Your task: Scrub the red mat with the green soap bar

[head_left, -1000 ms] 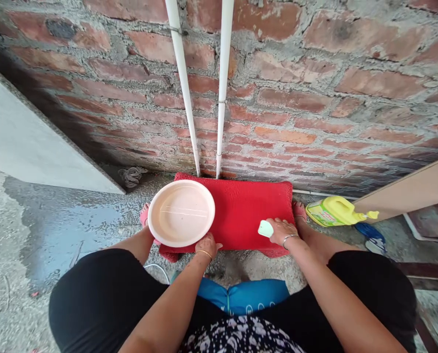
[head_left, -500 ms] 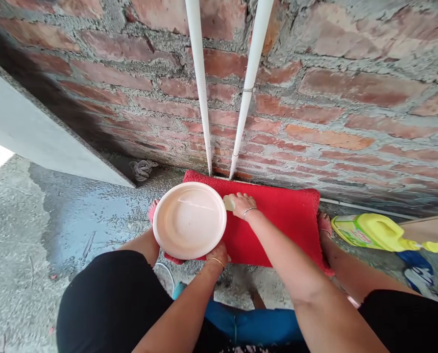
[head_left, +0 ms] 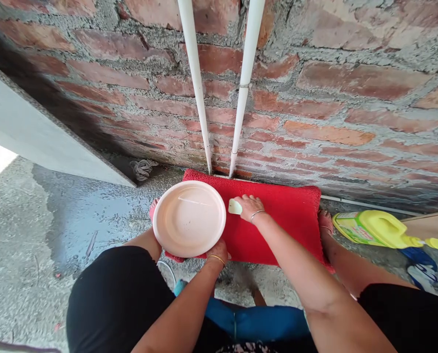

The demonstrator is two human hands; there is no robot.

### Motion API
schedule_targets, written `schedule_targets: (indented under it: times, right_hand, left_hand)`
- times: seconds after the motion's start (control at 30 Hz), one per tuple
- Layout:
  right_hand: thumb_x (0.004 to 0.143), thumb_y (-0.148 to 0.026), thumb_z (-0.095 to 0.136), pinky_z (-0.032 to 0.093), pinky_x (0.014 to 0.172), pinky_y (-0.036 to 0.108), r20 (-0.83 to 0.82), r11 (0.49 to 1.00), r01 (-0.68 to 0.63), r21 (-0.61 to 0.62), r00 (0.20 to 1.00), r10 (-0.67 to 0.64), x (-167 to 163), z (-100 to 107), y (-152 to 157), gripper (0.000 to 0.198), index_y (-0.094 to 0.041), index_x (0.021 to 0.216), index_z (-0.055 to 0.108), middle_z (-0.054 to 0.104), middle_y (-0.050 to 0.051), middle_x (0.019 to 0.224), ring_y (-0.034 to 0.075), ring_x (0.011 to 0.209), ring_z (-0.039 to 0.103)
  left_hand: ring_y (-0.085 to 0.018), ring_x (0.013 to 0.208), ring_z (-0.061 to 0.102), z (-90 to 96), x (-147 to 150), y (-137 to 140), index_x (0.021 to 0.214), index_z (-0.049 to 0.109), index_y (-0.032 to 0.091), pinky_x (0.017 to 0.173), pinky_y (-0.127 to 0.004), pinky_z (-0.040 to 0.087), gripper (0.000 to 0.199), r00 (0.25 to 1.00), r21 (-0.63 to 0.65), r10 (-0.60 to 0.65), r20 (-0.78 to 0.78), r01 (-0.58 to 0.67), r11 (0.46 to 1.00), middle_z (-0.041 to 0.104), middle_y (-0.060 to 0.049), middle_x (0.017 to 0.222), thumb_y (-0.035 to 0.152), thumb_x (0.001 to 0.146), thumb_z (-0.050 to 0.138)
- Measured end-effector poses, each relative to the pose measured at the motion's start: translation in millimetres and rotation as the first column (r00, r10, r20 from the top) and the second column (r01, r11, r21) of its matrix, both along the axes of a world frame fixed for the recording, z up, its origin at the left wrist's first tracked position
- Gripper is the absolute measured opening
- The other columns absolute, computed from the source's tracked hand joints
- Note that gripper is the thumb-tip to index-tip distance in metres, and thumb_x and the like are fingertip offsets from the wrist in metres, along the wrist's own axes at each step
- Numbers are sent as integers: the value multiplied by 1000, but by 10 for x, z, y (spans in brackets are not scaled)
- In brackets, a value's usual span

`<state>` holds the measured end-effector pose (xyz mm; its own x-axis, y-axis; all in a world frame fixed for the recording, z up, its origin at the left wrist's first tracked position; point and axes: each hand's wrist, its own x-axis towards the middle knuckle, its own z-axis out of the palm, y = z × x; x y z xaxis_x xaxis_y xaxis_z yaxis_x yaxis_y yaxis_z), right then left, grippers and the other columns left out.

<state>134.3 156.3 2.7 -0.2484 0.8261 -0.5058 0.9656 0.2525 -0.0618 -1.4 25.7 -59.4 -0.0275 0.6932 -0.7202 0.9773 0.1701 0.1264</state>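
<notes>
My left hand [head_left: 219, 249] grips the near right rim of a round, pale pink basin [head_left: 189, 223]. The basin is tipped towards me over the left end of a red mat [head_left: 278, 225]; a few dark specks show on its inside. My right hand [head_left: 251, 207] is closed on what looks like a pale green scrub brush [head_left: 235, 206], pressed down on the mat just right of the basin. Only its rounded end sticks out past my fingers; its underside is hidden.
A yellow detergent bottle [head_left: 373, 229] lies right of the mat, with a blue and white packet [head_left: 423, 272] beside it. Two white pipes [head_left: 243, 103] run down the brick wall [head_left: 325, 110] behind. A grey slab [head_left: 50, 122] and a bundled rope [head_left: 143, 169] are at left, near wet floor.
My right hand has slid a little to the right across the mat with the pale green brush, away from the basin. The basin and my left hand have barely moved.
</notes>
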Motion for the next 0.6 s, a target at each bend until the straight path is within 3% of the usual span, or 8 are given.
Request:
schedule_targets:
  times: [0.17, 0.3, 0.43, 0.5, 0.6]
  right_hand:
    - [79, -27, 52, 34, 84, 41, 142, 996, 87, 34, 986, -91, 525, 145, 157, 41, -28, 119, 53, 53, 10, 117, 29, 110, 46]
    - [76, -30, 55, 36, 83, 38, 18, 993, 69, 100, 997, -71, 215, 74, 315, 51, -32, 127, 46, 52, 8, 118, 27, 106, 47]
    - [76, -30, 57, 35, 85, 37, -67, 997, 46, 69, 997, -41, 6, -81, 389, 59, -36, 132, 39, 49, 6, 122, 24, 108, 46]
    - [74, -31, 59, 36, 85, 37, -43, 998, 47, 43, 998, -45, 250, -88, 386, 61, -36, 132, 39, 49, 6, 122, 24, 107, 46]
    - [74, -30, 60, 36, 84, 40, 116, 989, 147, 28, 982, -149, 897, 36, 361, 57, -31, 128, 45, 50, 9, 119, 27, 107, 47]
  left_hand:
    - [-27, 91, 63, -16, -1, -2, 88, 66, 11, 89, -39, 46, 30, 1000, 26, 6, -21, -5, 1000, 69, -13, 91, 30, 65, 68]
    - [-28, 87, 64, -36, -3, 5, 87, 66, 11, 85, -39, 48, 30, 1000, 0, 13, -15, -13, 1000, 69, -13, 88, 29, 62, 69]
    - [-28, 86, 64, -70, -2, 7, 84, 67, 11, 84, -39, 48, 31, 999, -23, 35, -10, -35, 999, 69, -14, 87, 29, 60, 71]
    - [-28, 87, 64, -75, 1, 6, 84, 66, 11, 85, -39, 48, 30, 999, -14, 46, -14, -46, 999, 69, -14, 86, 28, 60, 71]
    - [-29, 93, 62, -52, 2, 7, 86, 66, 11, 89, -40, 46, 31, 998, 13, 57, -5, -57, 998, 69, -14, 89, 27, 60, 71]
